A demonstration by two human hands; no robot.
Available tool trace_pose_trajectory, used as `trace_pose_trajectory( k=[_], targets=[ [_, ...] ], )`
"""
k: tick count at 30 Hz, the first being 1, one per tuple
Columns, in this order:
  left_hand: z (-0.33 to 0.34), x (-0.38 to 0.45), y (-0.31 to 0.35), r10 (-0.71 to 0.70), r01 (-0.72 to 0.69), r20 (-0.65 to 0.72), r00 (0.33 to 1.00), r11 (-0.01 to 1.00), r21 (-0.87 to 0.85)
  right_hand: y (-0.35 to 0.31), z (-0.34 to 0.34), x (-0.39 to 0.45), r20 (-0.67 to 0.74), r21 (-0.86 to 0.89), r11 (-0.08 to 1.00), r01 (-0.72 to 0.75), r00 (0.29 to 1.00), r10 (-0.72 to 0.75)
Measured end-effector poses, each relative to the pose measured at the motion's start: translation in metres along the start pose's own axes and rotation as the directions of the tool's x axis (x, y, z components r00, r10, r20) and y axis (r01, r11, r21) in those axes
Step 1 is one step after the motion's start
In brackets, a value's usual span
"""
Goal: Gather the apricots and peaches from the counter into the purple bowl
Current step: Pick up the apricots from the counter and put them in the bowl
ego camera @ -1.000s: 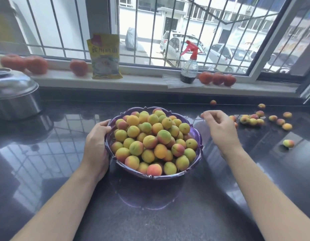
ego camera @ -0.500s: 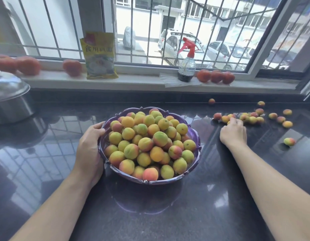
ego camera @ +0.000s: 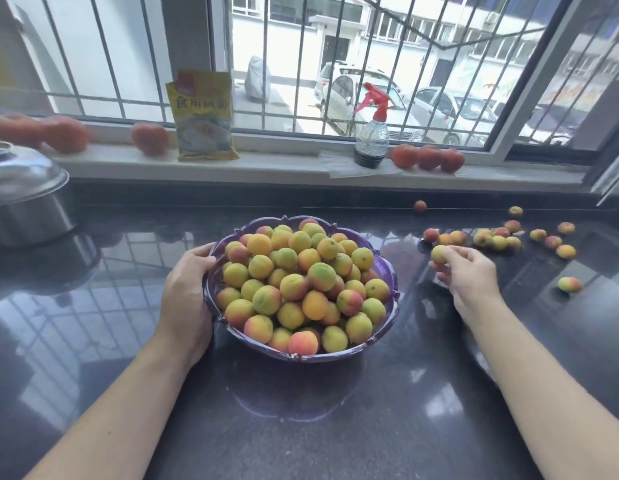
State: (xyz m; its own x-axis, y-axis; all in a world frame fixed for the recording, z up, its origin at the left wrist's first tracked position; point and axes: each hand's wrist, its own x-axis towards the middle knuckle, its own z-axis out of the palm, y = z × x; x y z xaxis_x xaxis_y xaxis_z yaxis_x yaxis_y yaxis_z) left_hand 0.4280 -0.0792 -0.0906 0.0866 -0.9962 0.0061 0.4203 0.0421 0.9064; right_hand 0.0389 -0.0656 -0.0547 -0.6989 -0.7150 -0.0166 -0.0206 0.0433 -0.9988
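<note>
Black counter (ego camera: 301, 427) fills the lower frame; the purple bowl (ego camera: 387, 271) sits centre, already heaped well above its rim with apricots and peaches, so the pile is domed and anything dropped on the slope could roll off. Your left hand (ego camera: 187, 296) is at centre-left, fingers curled round the bowl's left rim, thumb on the near edge, forearm coming in from lower left – it's bracing the bowl, keep it there. Your right hand (ego camera: 467, 275) is right of centre, just beside the bowl's right rim and clear of it, forearm in from lower right, wrist cocked left. It pinches one yellow apricot (ego camera: 439, 254) between thumb and fingertips, other fingers loosely curled under. That fruit is the leftmost point of the hand, so the bowl lies directly left of it and slightly toward lower frame; I'd judge a short sweep left and up over the rim, placing near the crest rather than the right slope. Fruit is round, no long axis to worry about. Remaining loose fruit (ego camera: 498, 242) is strung along the upper right, behind and right of your right hand, with one stray (ego camera: 569, 284) at far right and one (ego camera: 420, 205) by the back wall – all right-hand reach, left is nowhere near
</note>
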Motion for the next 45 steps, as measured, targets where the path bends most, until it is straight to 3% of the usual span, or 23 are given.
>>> trace_pose_trajectory(
  k=[1, 3, 8, 12, 14, 17, 21, 27, 30, 35, 38, 40, 42, 45],
  targets=[
    [0.001, -0.001, 0.001, 0.0, 0.0, -0.001, 1.0, 1.0, 0.001, -0.009, -0.002, -0.01, 0.088, 0.248, 0.959, -0.134, 0.989, 0.116],
    [0.002, -0.002, 0.002, -0.001, 0.001, -0.002, 1.0, 1.0, 0.002, -0.027, -0.007, -0.029, 0.239, 0.455, 0.844, -0.284, 0.952, 0.192],
    [0.001, -0.002, 0.003, -0.028, 0.028, -0.021, 0.999, 0.999, -0.022, -0.06, -0.005, -0.066, 0.492, 0.363, 0.87, -0.335, 0.861, 0.126],
    [0.002, -0.003, 0.004, -0.037, 0.036, -0.043, 0.998, 0.999, -0.02, -0.071, 0.011, -0.093, 0.573, 0.116, 0.991, -0.073, 0.82, -0.006],
    [0.003, -0.004, 0.004, -0.035, 0.034, -0.042, 0.999, 0.999, -0.018, -0.069, 0.02, -0.105, 0.559, -0.089, 0.986, 0.14, 0.827, -0.067],
    [0.004, -0.004, 0.005, -0.038, 0.037, -0.035, 0.999, 0.999, -0.022, -0.062, 0.027, -0.115, 0.508, -0.314, 0.881, 0.352, 0.847, -0.158],
    [0.003, -0.002, 0.005, -0.041, 0.04, -0.035, 0.999, 0.999, -0.036, -0.052, 0.029, -0.121, 0.476, -0.341, 0.847, 0.407, 0.852, -0.218],
    [0.004, -0.004, 0.005, -0.039, 0.037, -0.026, 0.999, 0.999, -0.039, -0.038, 0.033, -0.119, 0.492, -0.492, 0.649, 0.58, 0.801, -0.342],
    [0.004, -0.005, 0.005, -0.029, 0.028, -0.027, 0.999, 0.999, -0.044, -0.04, 0.034, -0.12, 0.462, -0.48, 0.661, 0.577, 0.807, -0.368],
    [0.004, -0.006, 0.006, -0.018, 0.017, -0.022, 1.0, 0.999, -0.04, -0.04, 0.033, -0.123, 0.504, -0.497, 0.563, 0.66, 0.748, -0.432],
    [0.004, -0.006, 0.005, -0.003, 0.003, -0.016, 1.0, 1.0, -0.023, -0.039, 0.027, -0.114, 0.476, -0.395, 0.692, 0.604, 0.779, -0.408],
    [0.002, -0.006, 0.004, 0.005, -0.005, -0.014, 1.0, 1.0, -0.018, -0.027, 0.021, -0.09, 0.332, -0.323, 0.787, 0.526, 0.842, -0.426],
    [0.002, -0.005, 0.003, 0.007, -0.007, -0.011, 1.0, 1.0, -0.013, -0.006, 0.014, -0.056, 0.207, -0.446, 0.771, 0.455, 0.89, -0.406],
    [0.002, -0.005, 0.003, 0.008, -0.009, -0.009, 1.0, 1.0, -0.012, 0.021, 0.009, -0.015, 0.205, -0.729, 0.58, 0.363, 0.925, -0.321]
  ],
)
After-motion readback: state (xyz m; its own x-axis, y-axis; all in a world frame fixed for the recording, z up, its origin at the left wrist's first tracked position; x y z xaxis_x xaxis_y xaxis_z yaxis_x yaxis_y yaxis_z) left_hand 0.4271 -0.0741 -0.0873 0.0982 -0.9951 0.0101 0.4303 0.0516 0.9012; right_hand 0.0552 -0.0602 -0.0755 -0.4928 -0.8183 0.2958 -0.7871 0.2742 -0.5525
